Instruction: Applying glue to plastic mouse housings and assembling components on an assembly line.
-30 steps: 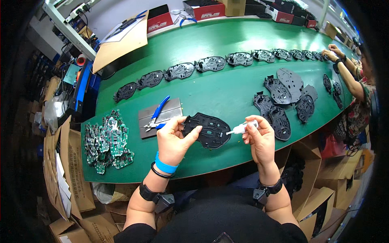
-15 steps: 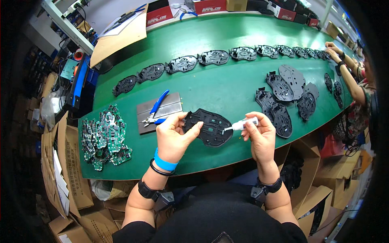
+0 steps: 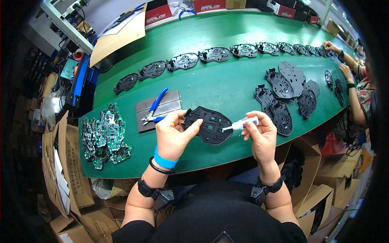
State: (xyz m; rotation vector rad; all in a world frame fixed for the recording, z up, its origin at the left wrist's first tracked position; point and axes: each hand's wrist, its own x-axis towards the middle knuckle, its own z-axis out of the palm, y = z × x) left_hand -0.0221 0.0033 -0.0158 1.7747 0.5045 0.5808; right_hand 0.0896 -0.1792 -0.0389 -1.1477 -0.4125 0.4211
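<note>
My left hand [image 3: 175, 131] grips the left end of a black plastic mouse base [image 3: 208, 126], thumb on top, and keeps it above the green table. In my right hand [image 3: 261, 131] is a small white glue bottle [image 3: 245, 123], pinched between thumb and fingers. Its thin nozzle points left, with the tip at a small pale spot near the base's right end; whether it touches I cannot tell. Blue-handled cutters [image 3: 157, 106] lie on a dark metal plate [image 3: 174, 101] beyond my left hand. Several more black bases [image 3: 279, 113] lie in a loose group to the right.
A heap of green circuit boards [image 3: 106, 135] lies at the left on the green table [image 3: 194, 162]. A row of black bases [image 3: 182, 62] runs across the table's far side. At the right, another person's hands [image 3: 333, 47] work by the row. Cardboard boxes [image 3: 75, 166] stand below the near edge.
My hands and the glue bottle stay almost in place over the base. At the right, the other person's hands have moved apart, one coming nearer.
</note>
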